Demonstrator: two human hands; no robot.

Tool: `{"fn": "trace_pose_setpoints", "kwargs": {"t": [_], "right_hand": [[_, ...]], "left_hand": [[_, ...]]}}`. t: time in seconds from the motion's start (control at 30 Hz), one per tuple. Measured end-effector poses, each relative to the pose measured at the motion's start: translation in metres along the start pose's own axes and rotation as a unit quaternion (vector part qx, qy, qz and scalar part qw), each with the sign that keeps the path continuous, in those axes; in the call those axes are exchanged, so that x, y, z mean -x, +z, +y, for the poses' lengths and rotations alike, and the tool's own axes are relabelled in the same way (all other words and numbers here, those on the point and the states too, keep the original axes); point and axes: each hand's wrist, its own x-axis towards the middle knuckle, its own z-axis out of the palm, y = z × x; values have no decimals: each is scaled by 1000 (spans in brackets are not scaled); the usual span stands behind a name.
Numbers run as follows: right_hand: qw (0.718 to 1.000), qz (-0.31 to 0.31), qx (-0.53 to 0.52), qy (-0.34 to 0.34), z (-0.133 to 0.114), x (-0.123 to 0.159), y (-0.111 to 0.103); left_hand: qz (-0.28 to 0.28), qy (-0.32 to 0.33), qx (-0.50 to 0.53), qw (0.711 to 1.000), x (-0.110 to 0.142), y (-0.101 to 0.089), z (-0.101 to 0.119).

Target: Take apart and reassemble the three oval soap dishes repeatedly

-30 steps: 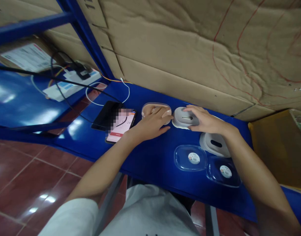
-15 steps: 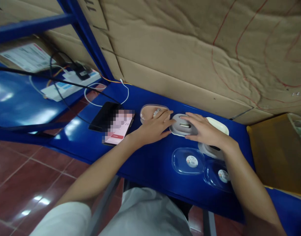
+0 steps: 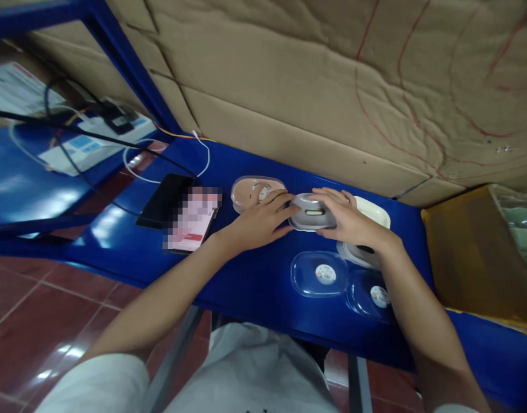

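Observation:
A grey rounded dish (image 3: 309, 222) with a slot in its middle is tipped up slightly between my hands. My right hand (image 3: 343, 215) grips its right side, fingers over the far edge and thumb at the near edge. At its left end, my left hand (image 3: 263, 219) holds the edge between thumb and forefinger. The other left fingers reach over a pink dish (image 3: 246, 192), which has a clear lid and a white sticker. Behind my right hand lies a cream dish (image 3: 378, 215). Another grey dish (image 3: 349, 252) is partly hidden under my right wrist.
Two clear lids (image 3: 304, 281) with round stickers lie on the blue table (image 3: 250, 287). Left are a phone (image 3: 190, 226), a black flat device (image 3: 160, 201) and a power strip (image 3: 86, 143) with cables. A cardboard box (image 3: 474, 252) stands right; a cardboard wall (image 3: 281, 103) rises behind.
The grey dish has tipped up, its near side turning toward me. Both hands have closed in on its edges. The whole view has shifted a little.

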Motion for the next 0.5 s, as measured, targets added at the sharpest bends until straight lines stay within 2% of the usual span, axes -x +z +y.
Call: {"fn": "trace_pose_setpoints", "kwargs": {"t": [0.1,0.3,0.5], "right_hand": [[1000,-3,-20,12,3,-1,0],[998,13,-61,-16,9,-3,5],[995,60,-74,-31,11,-7,6]], "left_hand": [[-3,-1,-3,1000,0,1,2],[12,1,-5,1000,0,4,1],[7,-13,2,1000,-1,3,3]]}}
